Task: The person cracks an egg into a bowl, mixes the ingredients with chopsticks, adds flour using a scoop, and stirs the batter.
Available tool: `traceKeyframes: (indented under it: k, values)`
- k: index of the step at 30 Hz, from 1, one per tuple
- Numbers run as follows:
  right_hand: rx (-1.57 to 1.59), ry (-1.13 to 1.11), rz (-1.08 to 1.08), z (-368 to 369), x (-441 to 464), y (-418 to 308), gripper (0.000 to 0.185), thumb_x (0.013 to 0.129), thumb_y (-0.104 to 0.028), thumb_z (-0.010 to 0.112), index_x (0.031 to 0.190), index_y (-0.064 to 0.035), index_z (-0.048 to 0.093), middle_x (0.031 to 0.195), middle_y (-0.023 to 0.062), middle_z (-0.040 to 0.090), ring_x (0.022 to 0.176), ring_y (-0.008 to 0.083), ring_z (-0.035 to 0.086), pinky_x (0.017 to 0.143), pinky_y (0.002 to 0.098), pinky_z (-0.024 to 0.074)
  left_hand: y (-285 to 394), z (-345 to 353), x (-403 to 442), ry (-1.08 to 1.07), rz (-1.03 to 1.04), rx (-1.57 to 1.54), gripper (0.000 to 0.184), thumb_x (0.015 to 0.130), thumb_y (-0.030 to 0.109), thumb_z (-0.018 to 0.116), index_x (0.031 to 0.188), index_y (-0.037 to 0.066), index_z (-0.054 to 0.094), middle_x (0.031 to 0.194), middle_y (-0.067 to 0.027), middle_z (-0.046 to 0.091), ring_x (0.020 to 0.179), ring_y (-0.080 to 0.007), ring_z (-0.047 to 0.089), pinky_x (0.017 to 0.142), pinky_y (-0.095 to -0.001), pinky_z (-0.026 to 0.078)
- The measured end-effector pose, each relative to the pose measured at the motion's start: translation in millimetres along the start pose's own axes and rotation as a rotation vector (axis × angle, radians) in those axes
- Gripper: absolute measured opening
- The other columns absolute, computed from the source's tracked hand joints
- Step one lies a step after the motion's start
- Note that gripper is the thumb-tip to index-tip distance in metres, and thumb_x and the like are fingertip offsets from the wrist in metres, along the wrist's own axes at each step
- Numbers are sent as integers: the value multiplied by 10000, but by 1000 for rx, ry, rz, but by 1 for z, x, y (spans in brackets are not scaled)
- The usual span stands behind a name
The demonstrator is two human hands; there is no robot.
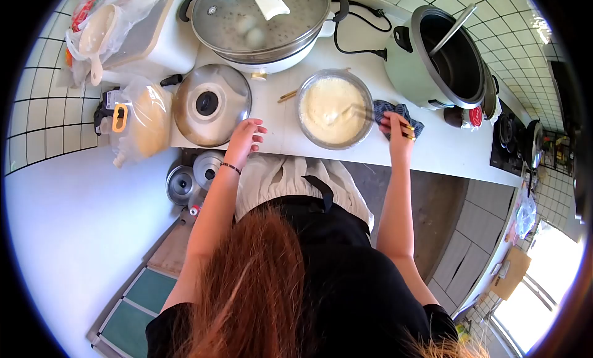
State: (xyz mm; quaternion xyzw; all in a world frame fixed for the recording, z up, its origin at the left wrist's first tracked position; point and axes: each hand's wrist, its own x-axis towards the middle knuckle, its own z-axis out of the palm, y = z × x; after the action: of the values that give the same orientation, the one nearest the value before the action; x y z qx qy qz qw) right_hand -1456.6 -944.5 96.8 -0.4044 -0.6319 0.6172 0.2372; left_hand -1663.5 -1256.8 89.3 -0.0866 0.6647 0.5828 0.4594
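My right hand (396,126) is closed on a pair of dark chopsticks (409,131) with gold-coloured ends. Their far part is a blur over the right side of a metal bowl (301,122). Pale, creamy batter (332,108) fills much of that bowl, with swirl marks on its surface. Just beneath my right hand lies a dark blue patterned cloth (415,118), touching or close to the bowl. My left hand (246,134) is held at the counter's front edge, fingers loosely apart with nothing in them. Nearest to it is a round metal lid (213,120) with a black knob.
A lidded steamer (259,31) stands at the back. The green cooker pot (404,68) at the right has a utensil in it. Beside it are a red-topped jar (474,116) and a stove (506,139). A plastic bag (151,120) sits left; wooden sticks (288,96) lie by the bowl.
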Motion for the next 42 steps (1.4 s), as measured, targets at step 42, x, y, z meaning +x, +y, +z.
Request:
traceKeyframes:
  k: [42]
  values:
    - [-44, -103, 18, 39, -23, -17, 194, 909, -112, 507, 992, 28, 613, 849, 86, 630, 719, 120, 604, 659, 221, 494, 292, -261, -25, 130, 348, -461, 308, 860, 308, 579, 986, 32, 527, 798, -15, 573, 663, -88, 540, 546, -180, 405]
